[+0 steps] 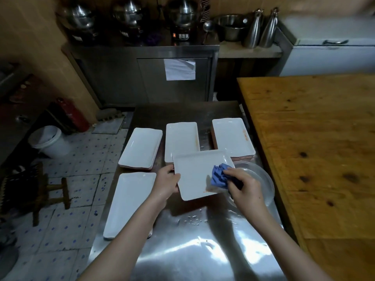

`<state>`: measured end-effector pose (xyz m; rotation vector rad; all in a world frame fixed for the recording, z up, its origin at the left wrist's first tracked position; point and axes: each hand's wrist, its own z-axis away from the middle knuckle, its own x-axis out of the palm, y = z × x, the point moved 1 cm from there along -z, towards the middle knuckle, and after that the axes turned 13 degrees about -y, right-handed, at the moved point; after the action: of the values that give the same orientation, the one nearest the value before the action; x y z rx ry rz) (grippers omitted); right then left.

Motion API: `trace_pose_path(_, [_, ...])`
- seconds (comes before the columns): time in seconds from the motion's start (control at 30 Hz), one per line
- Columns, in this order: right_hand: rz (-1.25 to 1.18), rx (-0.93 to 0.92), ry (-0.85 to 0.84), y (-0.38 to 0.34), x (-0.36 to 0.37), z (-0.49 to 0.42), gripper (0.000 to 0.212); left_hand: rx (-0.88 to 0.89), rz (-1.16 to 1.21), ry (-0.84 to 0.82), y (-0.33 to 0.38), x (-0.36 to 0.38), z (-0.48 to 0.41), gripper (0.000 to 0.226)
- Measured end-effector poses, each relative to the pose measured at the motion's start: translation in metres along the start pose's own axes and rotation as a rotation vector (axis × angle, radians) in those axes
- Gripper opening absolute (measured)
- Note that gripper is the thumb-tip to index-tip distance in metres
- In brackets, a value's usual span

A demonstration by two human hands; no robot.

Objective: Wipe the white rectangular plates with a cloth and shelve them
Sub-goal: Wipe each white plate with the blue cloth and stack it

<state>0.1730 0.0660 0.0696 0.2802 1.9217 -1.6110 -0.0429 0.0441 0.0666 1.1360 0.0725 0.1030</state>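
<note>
A dim kitchen with a shiny metal desk (pixel 182 250). The left hand (pixel 166 182) grips the plate (pixel 194 175) by its left edge, above the desk. The right hand (pixel 242 184) presses the cloth (pixel 219 175) on it. The plate looks hard, smooth, maybe slippery and easy to break, so hold its edge.

Listed as steel desk (pixel 192 250), glare-bright. Bore a far row of white rectangular plates: left stack (pixel 141 148), middle stack (pixel 181 138), right stack (pixel 232 137), the latter two smeared orange. Also carried near-left stack (pixel 129 201), clear glass dish (pixel 261 183) at right, water droplets (pixel 191 219) mid-surface.
</note>
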Motion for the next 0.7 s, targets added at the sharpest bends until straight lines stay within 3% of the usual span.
trace_pose_path(0.4, [-0.022,0.017,-0.019,-0.006,-0.005,0.005,0.032,0.162,-0.340,-0.006,0.016,0.017,0.011,0.034])
trace_pose_path(0.7, [-0.005,-0.059,-0.040,-0.027,0.011,-0.004,0.033,0.122,-0.253,-0.122,0.018,0.012,0.023,0.039])
